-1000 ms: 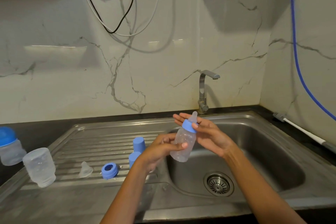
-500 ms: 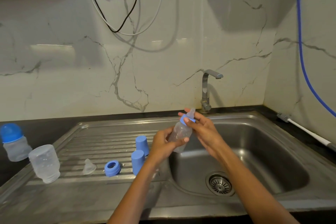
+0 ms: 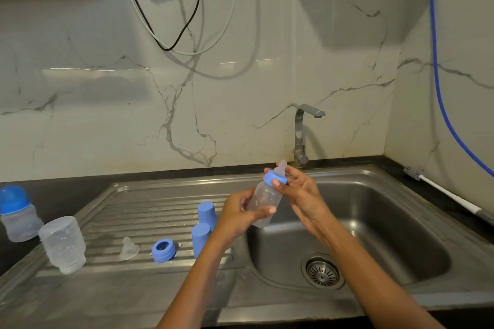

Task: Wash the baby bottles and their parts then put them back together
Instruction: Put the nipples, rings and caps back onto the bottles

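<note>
My left hand (image 3: pixel 238 215) grips the body of a clear baby bottle (image 3: pixel 264 201), held tilted above the sink's left rim. My right hand (image 3: pixel 300 193) pinches its blue collar ring (image 3: pixel 272 177), which carries a clear teat (image 3: pixel 280 168). On the ribbed drainboard (image 3: pixel 149 211) stand two blue caps (image 3: pixel 206 212), a loose blue ring (image 3: pixel 163 250), a loose clear teat (image 3: pixel 128 248) and an upside-down clear bottle body (image 3: pixel 62 244). An assembled bottle with a blue cap (image 3: pixel 16 212) stands on the dark counter at far left.
The steel sink basin (image 3: pixel 374 222) with its drain (image 3: pixel 322 271) lies below my right arm. A tap (image 3: pixel 303 136) rises at the back wall. A bottle brush (image 3: pixel 441 191) lies on the counter at right. Cables and a blue hose (image 3: pixel 438 61) hang down the wall.
The bottle has risen slightly and tilted left. My right fingers have shifted around the blue ring, and the view has drifted a little.
</note>
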